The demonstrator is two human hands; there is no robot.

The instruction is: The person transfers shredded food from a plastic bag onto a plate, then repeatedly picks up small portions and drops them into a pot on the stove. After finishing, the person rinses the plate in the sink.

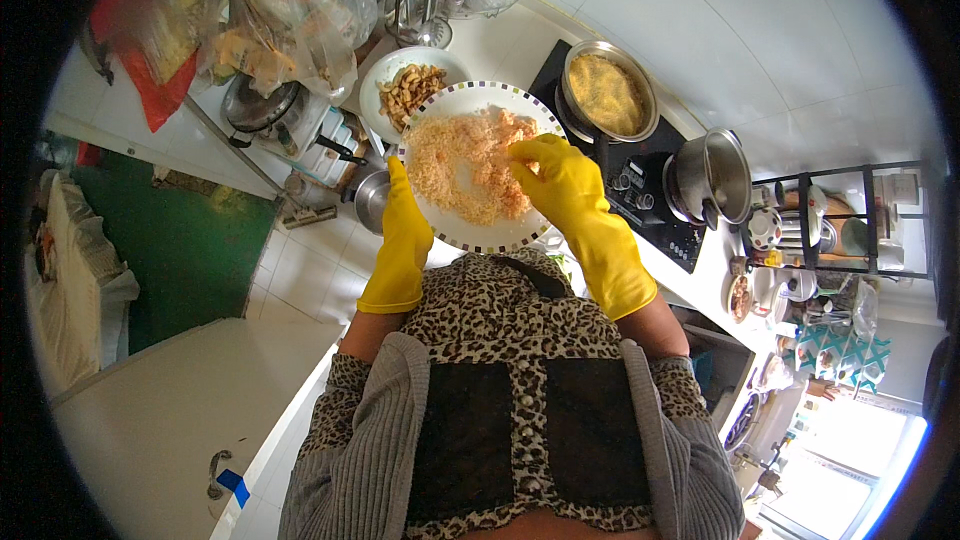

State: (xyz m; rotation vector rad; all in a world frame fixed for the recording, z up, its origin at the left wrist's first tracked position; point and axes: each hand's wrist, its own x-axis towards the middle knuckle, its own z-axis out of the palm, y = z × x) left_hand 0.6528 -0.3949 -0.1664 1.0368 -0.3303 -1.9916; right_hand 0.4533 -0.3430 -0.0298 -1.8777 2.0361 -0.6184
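Observation:
A white plate [491,238] with a checkered rim is before me, spread with pale orange breadcrumbs [439,154]. Clumped pinkish, crumb-coated food [516,124] lies on its right half. My left hand [405,232], in a yellow rubber glove, grips the plate's left edge with the thumb up along the rim. My right hand [564,178], gloved alike, reaches over the right rim. Its bent fingers and thumb touch the crumb-coated food; whether they grip a piece is unclear. Behind the plate, partly covered by it, a white bowl [370,101] contains browned food pieces [409,90].
On the black cooktop [637,180] at right stand a pan [651,101] of foamy yellow liquid [606,94] and a steel pot [712,172]. Plastic bags [292,15] crowd the upper left. A small steel pot [371,202] is left of the plate. A black rack [806,217] stands far right.

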